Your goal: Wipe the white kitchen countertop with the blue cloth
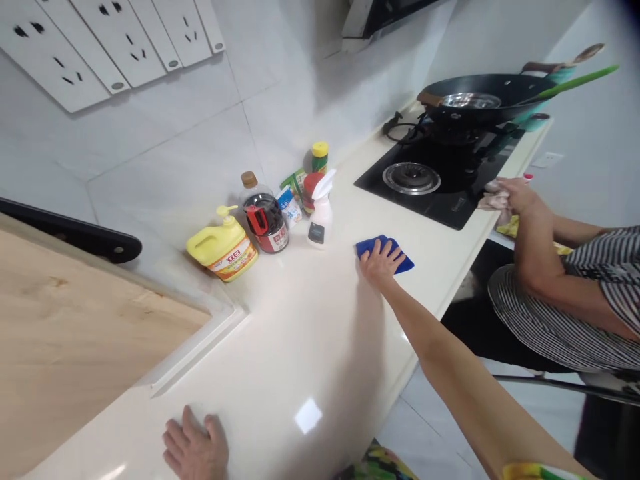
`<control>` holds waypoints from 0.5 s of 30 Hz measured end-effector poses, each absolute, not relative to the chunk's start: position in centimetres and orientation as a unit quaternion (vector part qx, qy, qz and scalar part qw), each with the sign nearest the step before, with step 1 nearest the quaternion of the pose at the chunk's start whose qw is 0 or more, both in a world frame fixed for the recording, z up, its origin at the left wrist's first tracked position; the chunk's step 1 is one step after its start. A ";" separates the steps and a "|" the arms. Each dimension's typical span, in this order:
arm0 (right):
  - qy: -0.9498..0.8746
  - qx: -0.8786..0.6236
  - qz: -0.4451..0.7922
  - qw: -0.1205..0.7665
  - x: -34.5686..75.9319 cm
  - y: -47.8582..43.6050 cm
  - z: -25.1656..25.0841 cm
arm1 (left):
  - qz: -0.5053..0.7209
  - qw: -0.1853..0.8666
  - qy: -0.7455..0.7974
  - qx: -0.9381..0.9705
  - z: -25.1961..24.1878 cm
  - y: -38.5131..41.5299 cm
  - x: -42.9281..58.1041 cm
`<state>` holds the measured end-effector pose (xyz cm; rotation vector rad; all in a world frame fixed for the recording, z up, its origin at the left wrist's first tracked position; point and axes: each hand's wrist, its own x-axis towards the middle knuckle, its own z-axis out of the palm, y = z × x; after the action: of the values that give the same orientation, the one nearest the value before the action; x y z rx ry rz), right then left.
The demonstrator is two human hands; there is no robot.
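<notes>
My right hand (379, 263) lies with fingers spread on a folded blue cloth (404, 265), pressing it against the white countertop (310, 333). The cloth shows around the fingers and to their right. Lower left, my left hand (195, 447) rests on the same countertop, fingers apart and nothing in it. Nearest the cloth stands a white spray bottle (321, 217). Beside it are a dark soy-sauce-like bottle (267, 223) with a brown cap and a yellow pump bottle (225, 250).
Small packets (290, 207) and a yellow-lidded jar (320, 157) stand by the wall. Farther along is a black cooktop (450, 193) with a wok (480, 87). At right, another person's hands (510, 195) hold a pale cloth. A wooden board (90, 313) is at left.
</notes>
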<state>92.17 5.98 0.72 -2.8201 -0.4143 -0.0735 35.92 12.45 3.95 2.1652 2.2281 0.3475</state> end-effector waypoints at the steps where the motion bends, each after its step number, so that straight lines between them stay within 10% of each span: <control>1: -0.161 -0.976 -0.020 0.146 91.3 6.4 0.9 | 0.111 0.009 0.713 0.692 4.0 12.4 36.0; 15: -0.455 -0.869 0.046 0.189 64.8 8.9 2.2 | 0.151 -0.023 0.687 0.711 3.9 11.4 35.3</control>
<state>64.76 8.86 2.20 -2.4436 -1.2805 0.1280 35.34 11.43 3.91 2.2671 2.1893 0.4807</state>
